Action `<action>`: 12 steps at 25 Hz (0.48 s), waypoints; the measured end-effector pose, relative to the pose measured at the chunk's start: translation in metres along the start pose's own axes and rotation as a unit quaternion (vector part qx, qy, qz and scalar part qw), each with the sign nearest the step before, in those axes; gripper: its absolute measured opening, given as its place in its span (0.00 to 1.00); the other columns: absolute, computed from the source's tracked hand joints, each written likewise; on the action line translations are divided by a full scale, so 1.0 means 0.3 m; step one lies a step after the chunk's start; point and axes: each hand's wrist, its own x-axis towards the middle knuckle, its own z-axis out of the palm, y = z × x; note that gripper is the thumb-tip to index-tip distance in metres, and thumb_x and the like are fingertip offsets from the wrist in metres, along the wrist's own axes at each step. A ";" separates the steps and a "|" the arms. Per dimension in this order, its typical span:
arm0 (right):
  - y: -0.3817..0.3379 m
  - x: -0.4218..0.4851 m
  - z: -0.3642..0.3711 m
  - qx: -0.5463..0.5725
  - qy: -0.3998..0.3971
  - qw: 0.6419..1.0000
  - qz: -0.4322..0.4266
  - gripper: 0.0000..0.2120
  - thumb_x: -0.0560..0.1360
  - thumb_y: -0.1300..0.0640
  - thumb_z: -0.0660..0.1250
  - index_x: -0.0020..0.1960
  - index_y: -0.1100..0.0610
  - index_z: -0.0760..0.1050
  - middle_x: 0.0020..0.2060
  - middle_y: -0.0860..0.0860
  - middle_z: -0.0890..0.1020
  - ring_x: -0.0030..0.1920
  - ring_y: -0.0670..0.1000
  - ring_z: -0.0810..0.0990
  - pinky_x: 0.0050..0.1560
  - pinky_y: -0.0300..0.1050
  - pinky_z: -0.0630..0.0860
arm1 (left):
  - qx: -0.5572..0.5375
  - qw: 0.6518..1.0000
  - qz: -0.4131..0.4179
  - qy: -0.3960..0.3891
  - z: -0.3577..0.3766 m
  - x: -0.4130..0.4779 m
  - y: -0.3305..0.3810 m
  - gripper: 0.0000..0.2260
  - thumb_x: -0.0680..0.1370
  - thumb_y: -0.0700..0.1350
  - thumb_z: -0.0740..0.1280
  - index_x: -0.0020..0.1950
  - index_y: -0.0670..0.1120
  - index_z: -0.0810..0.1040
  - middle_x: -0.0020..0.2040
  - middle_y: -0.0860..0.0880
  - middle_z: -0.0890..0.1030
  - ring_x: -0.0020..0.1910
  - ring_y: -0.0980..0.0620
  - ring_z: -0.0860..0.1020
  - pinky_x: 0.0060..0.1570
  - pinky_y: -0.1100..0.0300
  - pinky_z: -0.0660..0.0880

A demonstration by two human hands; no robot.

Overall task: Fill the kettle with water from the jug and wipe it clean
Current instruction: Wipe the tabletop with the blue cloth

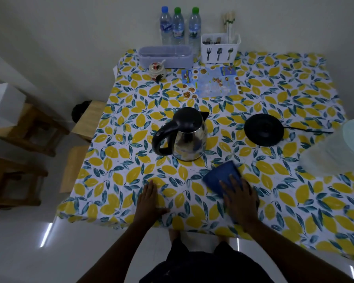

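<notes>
Kettle (pixel 187 135) upright | left hand (pixel 149 199) flat, spread | right hand (pixel 240 198) pressing blue cloth (pixel 223 177)

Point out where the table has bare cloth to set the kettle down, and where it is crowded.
Free: the stretch left of the kettle out to the table edge, and the near right corner beyond the right hand on the blue cloth. Crowded: the far edge, with bottles, lidded box and cutlery basket.
</notes>
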 end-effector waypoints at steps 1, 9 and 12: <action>0.043 0.027 -0.019 0.015 0.008 0.998 0.053 0.23 0.78 0.45 0.58 0.73 0.45 0.66 0.75 0.55 0.66 0.72 0.67 0.63 0.63 0.68 0.66 | 0.007 1.000 -0.002 -0.005 -0.004 0.000 0.010 0.52 0.70 0.64 0.70 0.78 0.44 0.40 0.80 0.45 0.39 0.78 0.45 0.39 0.77 0.44 0.46; -0.037 0.094 -0.057 0.094 -0.023 0.983 0.155 0.25 0.81 0.45 0.55 0.76 0.41 0.53 0.79 0.50 0.52 0.76 0.65 0.49 0.66 0.70 0.62 | 0.064 0.997 0.011 -0.053 0.000 0.021 0.091 0.54 0.67 0.64 0.72 0.78 0.46 0.41 0.79 0.44 0.36 0.77 0.41 0.36 0.75 0.39 0.46; -0.152 -0.059 -0.023 0.070 -0.042 0.996 0.028 0.27 0.76 0.47 0.64 0.74 0.42 0.62 0.76 0.52 0.63 0.74 0.68 0.59 0.57 0.68 0.73 | 0.062 0.997 0.006 -0.048 0.004 0.024 0.091 0.54 0.67 0.64 0.73 0.78 0.47 0.41 0.79 0.45 0.36 0.78 0.41 0.37 0.75 0.40 0.47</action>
